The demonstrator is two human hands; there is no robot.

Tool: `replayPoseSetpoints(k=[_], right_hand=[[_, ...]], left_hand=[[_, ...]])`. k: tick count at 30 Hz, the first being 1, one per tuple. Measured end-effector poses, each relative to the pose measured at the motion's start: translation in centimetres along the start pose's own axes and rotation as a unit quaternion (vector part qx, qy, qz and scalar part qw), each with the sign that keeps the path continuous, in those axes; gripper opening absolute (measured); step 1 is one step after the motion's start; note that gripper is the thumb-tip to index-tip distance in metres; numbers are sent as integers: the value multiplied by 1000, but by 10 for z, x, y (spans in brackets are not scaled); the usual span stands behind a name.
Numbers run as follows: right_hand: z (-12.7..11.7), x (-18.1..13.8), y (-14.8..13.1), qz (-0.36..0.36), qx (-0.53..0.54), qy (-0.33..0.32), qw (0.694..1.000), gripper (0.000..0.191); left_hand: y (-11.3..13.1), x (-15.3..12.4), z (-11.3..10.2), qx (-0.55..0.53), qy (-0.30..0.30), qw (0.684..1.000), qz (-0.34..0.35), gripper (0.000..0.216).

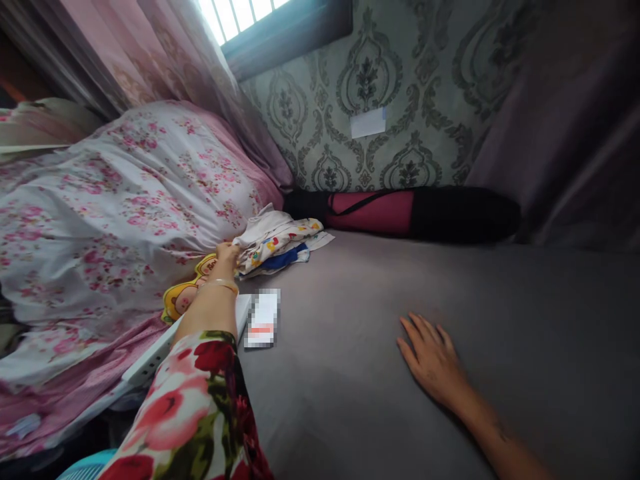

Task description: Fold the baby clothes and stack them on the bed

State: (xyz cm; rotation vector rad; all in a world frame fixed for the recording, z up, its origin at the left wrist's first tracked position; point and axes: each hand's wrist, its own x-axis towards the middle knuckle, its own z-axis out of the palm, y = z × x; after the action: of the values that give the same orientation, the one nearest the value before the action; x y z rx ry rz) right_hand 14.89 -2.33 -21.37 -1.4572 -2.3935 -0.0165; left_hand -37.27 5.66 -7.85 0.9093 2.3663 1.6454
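My left hand [229,255] reaches out to a small pile of folded clothes, its fingers closed on the edge of a white garment [261,225]. Below that garment in the pile are a white cloth with a colourful print [287,241] and a blue piece [290,257]. Partly behind my left forearm lies a yellow cartoon-bear item [181,298]. My right hand [433,360] rests palm down on the grey sheet [345,373], fingers spread, holding nothing.
A blurred-out flat white item [263,319] lies beside a white slotted object [150,357]. Along the patterned wall stretches a long black and dark red bag [380,212]. Floral bedding [120,180] is heaped at the left. A turquoise basket-like rim [87,465] shows at the bottom.
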Motion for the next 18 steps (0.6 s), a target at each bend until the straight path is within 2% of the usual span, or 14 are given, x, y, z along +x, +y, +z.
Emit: replayPoseSetpoints(k=[3,8,10,13,18], right_hand=[[1,0,0,2,-7,-2,1000,54],[1,0,-1,4,-6,-6,1000,54],[0,0,-1,5,1,-5,1000,52],[-2,0,-1,4,15,4,1000,52],[-2,-2,0,2,33,10,999,51]], left_hand=[[16,9,11,-31,28,999,-16,33],[64,14,34,-126,44,990,46,25],[87,8,42,-204,21,976,77,25],[123,-8,52,-327,-29,938,113,23],[174,-48,63,-407,-111,894,152,22]])
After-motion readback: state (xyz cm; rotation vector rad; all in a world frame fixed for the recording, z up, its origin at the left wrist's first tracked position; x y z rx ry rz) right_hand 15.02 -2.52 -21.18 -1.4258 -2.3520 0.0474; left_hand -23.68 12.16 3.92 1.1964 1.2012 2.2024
